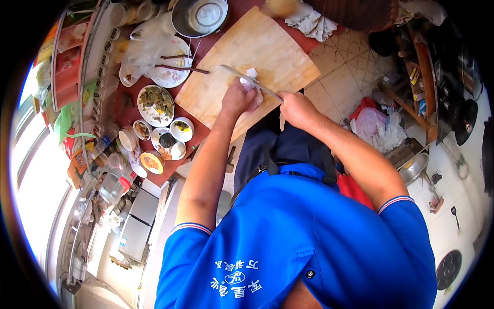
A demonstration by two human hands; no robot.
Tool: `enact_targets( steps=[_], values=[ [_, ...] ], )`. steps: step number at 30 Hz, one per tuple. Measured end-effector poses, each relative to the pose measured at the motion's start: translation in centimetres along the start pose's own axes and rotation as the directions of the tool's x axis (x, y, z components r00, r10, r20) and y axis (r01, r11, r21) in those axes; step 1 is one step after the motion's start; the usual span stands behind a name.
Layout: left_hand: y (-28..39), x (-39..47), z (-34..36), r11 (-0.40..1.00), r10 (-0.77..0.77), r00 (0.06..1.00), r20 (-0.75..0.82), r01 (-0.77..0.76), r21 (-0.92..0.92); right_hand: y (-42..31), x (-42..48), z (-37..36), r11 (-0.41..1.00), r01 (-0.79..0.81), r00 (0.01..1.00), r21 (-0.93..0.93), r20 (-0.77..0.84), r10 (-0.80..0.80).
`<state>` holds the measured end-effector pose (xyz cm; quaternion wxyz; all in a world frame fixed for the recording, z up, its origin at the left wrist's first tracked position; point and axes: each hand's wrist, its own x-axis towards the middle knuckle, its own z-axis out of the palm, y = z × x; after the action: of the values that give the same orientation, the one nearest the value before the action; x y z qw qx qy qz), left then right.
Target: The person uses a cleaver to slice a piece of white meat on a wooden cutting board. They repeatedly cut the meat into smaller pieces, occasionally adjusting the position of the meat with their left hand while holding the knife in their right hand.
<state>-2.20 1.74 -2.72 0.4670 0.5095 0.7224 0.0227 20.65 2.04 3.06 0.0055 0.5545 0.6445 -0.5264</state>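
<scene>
My right hand (295, 108) is closed on the handle end of a long knife (251, 80), whose thin blade runs up and left above a wooden board (270, 42). Around a crumpled white and pinkish cloth or paper (252, 96) close the fingers of my left hand (238, 97), right beside the blade. Part of this wad lies against the blade; whether my fingers touch the metal cannot be told. A damp brownish patch shows on the board near the blade.
Left of the board, a plate of chopped greens (156, 105), small bowls (181, 129) and dark chopsticks (181, 68) crowd the red table (127, 90). A metal pan (200, 17) stands at the board's far left. Plastic bags (376, 123) lie to the right.
</scene>
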Motion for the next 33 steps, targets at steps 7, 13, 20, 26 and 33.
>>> enact_targets(
  steps=[7,13,20,26,33],
  values=[
    [-1.0,0.8,0.5,0.998,0.055,0.998,0.008,-0.055,-0.01,-2.3,4.1,0.9,0.998,0.019,1.0,-0.056,-0.022,-0.021],
    [-1.4,0.4,0.2,0.997,0.068,0.997,-0.03,-0.069,-0.032,-1.6,0.8,-0.1,0.996,-0.093,0.994,-0.011,0.062,0.094],
    [-0.7,0.1,-0.1,1.0,0.014,1.0,0.002,-0.014,-0.027,-1.3,-0.9,-1.2,0.993,-0.115,0.993,0.0,0.026,0.115],
    [-0.4,0.2,-0.3,0.999,0.009,1.0,-0.011,-0.009,-0.047,-1.7,-1.7,-1.1,0.999,-0.05,0.995,0.017,-0.088,0.051],
    [-0.9,0.2,-0.2,0.997,0.008,1.0,-0.001,-0.008,-0.077,-2.4,-1.7,-0.6,0.998,-0.066,0.998,-0.014,-0.025,0.066]
  ],
)
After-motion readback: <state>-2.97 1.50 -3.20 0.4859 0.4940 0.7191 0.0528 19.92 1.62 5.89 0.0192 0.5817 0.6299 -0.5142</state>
